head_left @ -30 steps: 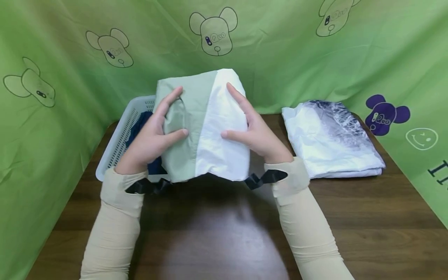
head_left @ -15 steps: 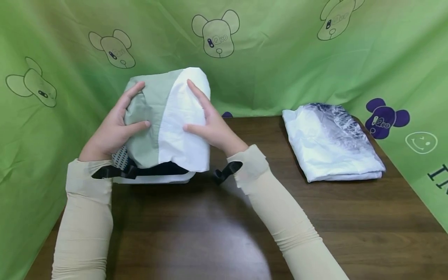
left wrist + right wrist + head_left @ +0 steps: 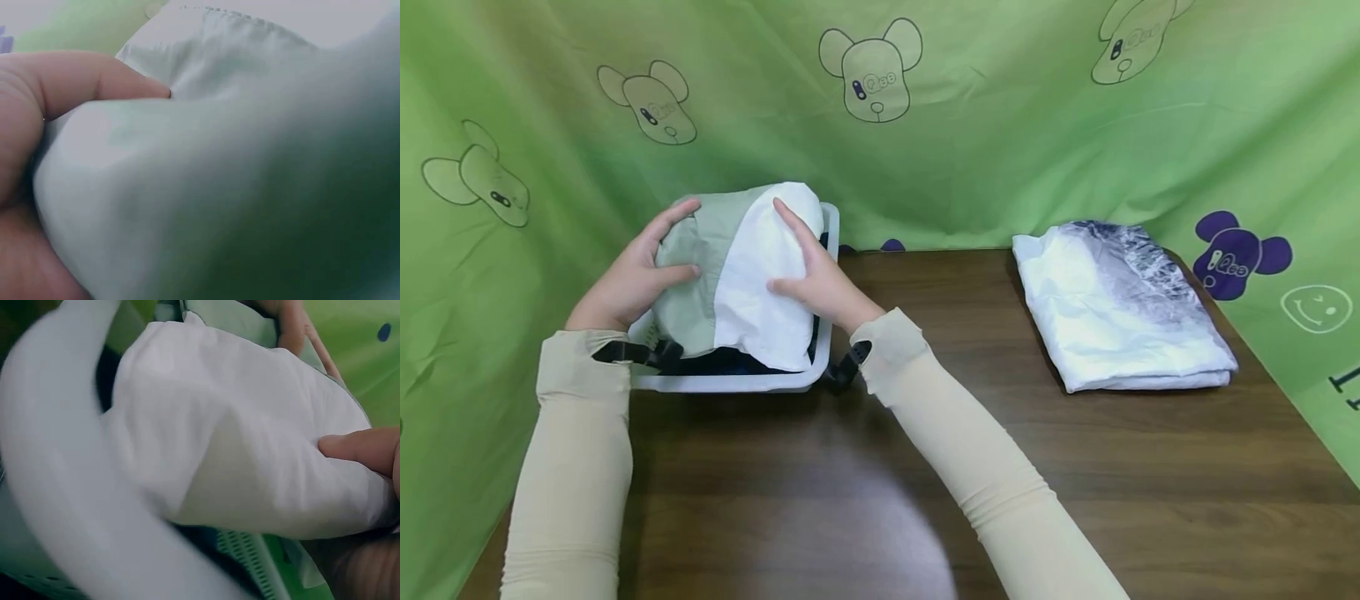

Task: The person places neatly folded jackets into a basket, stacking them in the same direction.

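Both hands hold a folded garment (image 3: 743, 275), pale green on its left part and white on its right. In the head view it sits within the rim of a pale plastic basket (image 3: 722, 383). My left hand (image 3: 634, 271) grips the green side, thumb on top; my right hand (image 3: 822, 279) grips the white side likewise. Dark navy fabric (image 3: 730, 362) shows beneath it. In the left wrist view, green cloth (image 3: 187, 175) bulges beside the left hand (image 3: 69, 87). The right wrist view has the white part (image 3: 237, 437) beside the blurred basket rim (image 3: 69, 462).
A folded white cloth (image 3: 1112, 308) with a dark grey print lies on the right of the brown wooden table (image 3: 820, 492). Behind and at the sides hangs a green curtain (image 3: 985, 142) with bear-head drawings.
Both hands have carried the garment left from the table's middle, then lowered it into the basket's opening. The white printed cloth stays on the table.
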### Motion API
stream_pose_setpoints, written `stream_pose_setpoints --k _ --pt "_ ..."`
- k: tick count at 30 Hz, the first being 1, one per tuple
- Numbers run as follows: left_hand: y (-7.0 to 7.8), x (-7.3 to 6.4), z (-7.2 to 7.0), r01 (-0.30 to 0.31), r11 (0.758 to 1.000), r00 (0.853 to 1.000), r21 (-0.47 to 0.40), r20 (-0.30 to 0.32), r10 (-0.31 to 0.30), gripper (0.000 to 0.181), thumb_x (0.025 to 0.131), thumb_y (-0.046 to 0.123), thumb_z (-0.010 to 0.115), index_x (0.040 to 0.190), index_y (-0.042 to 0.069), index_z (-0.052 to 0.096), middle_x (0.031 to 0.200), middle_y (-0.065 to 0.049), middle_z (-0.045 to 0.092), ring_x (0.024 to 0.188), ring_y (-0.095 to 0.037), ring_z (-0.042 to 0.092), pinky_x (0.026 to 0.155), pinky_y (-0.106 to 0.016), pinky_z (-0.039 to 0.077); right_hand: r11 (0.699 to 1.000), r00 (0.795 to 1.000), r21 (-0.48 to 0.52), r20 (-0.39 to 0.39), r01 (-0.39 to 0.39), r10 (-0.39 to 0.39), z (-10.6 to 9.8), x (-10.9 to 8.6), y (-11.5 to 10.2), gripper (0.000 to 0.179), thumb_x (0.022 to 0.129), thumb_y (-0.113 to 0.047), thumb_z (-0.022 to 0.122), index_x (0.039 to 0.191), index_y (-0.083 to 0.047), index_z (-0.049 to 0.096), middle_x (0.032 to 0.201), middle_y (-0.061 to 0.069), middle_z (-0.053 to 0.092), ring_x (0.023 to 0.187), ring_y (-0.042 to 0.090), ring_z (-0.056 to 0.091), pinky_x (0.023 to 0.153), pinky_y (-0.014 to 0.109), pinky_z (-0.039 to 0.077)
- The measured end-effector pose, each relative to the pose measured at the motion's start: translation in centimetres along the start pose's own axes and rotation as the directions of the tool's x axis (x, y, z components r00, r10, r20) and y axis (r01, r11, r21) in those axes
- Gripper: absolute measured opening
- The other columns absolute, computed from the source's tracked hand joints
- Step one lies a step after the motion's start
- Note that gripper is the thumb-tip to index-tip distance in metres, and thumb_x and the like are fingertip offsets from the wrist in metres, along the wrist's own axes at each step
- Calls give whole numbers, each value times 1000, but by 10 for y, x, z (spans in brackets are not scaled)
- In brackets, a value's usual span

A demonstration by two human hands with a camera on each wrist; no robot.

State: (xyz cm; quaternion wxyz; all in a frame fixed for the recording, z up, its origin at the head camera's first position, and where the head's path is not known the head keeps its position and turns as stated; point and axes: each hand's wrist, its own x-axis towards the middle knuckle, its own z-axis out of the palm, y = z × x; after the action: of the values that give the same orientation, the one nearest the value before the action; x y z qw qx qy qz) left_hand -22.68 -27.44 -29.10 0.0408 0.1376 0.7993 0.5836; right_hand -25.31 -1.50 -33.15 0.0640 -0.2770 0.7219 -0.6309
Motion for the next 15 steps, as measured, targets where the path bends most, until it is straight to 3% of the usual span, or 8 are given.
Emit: stream_pose_setpoints --k 4,9,15 --pt "-9 9 -1 55 994 998 91 38 -58 87 92 -13 57 163 24 23 170 5 8 151 -14 8 122 -41 16 994 995 -39 21 -98 99 0 3 11 103 87 8 71 163 -35 17 168 -10 13 150 10 18 115 35 34" --pt "-20 13 0 128 982 989 136 56 -136 87 93 -12 55 164 24 19 170 2 1 152 -20 3 120 -51 16 982 984 -98 54 -164 169 -1 7 20 103 86 10 70 163 -33 18 169 -1 14 150 18 24 112 37 38" --pt "-28 18 1 169 970 979 176 86 -186 88 92 -12 52 164 25 18 170 -2 -1 152 -27 5 114 -52 22 941 964 -246 77 -230 256 2 11 15 98 89 6 69 164 -30 17 167 6 23 143 25 38 108 39 42"
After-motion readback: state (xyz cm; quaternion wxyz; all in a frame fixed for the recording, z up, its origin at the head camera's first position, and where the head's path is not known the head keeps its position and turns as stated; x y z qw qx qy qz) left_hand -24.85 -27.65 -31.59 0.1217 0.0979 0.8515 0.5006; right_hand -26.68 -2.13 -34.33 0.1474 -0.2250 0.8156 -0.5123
